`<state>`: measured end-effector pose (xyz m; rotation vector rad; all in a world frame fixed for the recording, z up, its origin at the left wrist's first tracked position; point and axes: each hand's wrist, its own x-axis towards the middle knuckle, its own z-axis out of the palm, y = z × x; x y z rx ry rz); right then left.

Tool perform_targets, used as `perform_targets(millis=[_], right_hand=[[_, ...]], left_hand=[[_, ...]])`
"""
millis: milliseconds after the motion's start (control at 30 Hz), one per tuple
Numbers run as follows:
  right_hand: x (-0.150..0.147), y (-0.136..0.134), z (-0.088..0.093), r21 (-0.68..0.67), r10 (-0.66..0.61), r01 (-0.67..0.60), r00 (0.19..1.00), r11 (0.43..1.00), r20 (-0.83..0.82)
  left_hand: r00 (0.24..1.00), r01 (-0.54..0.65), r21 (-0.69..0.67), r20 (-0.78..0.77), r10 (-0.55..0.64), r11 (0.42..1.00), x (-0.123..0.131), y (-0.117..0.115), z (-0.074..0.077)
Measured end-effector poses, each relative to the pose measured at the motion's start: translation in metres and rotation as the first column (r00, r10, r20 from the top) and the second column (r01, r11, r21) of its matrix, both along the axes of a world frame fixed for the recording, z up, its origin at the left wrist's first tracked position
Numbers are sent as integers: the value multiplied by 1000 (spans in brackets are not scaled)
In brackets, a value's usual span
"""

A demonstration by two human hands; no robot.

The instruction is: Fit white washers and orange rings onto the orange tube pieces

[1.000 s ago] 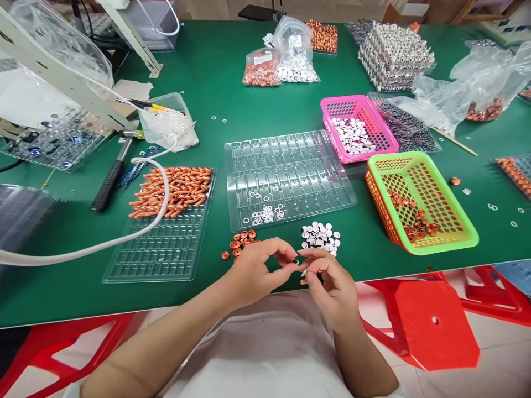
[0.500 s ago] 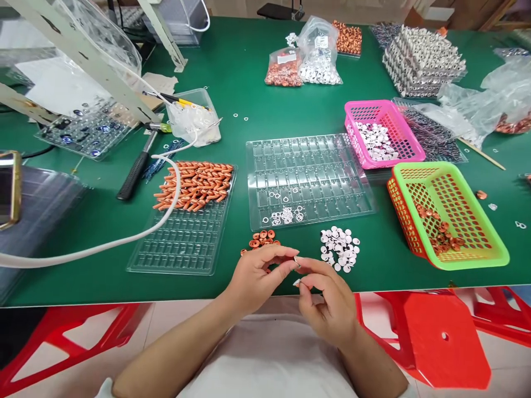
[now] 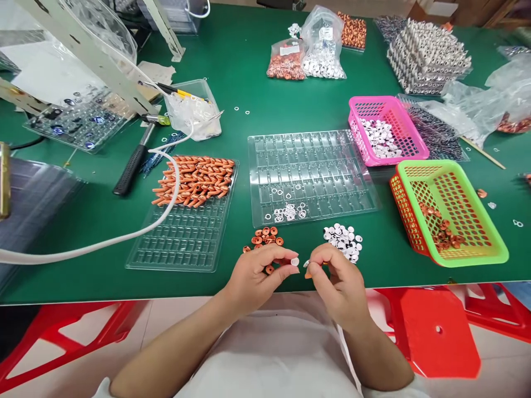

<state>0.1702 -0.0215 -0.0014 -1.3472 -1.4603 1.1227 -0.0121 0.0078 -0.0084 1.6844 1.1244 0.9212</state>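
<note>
Between thumb and fingertips, my left hand pinches a small white disc. My right hand is closed on a small part that looks white on top with orange below; its exact kind is too small to tell. A narrow gap separates the fingertips of both hands. Copper-coloured round caps lie loose behind my left hand and are partly hidden by it. White round discs form a pile just behind my right hand. Thin white rings rest on the clear plastic tray.
To the left, a clear tray bears copper-coloured pieces, crossed by a white cable. A hammer lies farther left. Pink and green baskets stand at right. Filled bags and stacked trays are behind.
My hands have drawn apart, my right hand moving slightly right. The white disc in my left fingertips now shows its flat face. The whole view has shifted a little.
</note>
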Motion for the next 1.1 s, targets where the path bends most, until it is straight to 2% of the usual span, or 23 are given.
perform_targets(millis=[133, 267, 667, 833, 967, 1033, 1100], right_hand=[[-2, 6, 3, -37, 71, -69, 997, 997, 44], [-5, 9, 4, -40, 89, -86, 992, 996, 91], [-3, 11, 6, -89, 140, -128, 980, 988, 138], [-2, 12, 5, -116, 175, -163, 980, 980, 97], [0, 15, 6, -209, 197, -188, 980, 960, 21], [-1, 16, 6, -235, 192, -182, 981, 955, 22], [-1, 17, 5, -225, 173, -160, 984, 961, 42]], left_hand=[[998, 51, 160, -45, -44, 986, 0, 1, 1], [994, 81, 203, -92, -64, 976, 1, 2, 1], [984, 141, 177, -135, -118, 974, -1, 2, 2], [987, 142, 183, -97, -126, 973, 0, 2, 3], [992, 126, 203, -44, -119, 971, 2, 0, 3], [994, 104, 166, -28, -101, 981, 3, -2, 4], [997, 79, 72, -14, -78, 994, 4, -3, 5]])
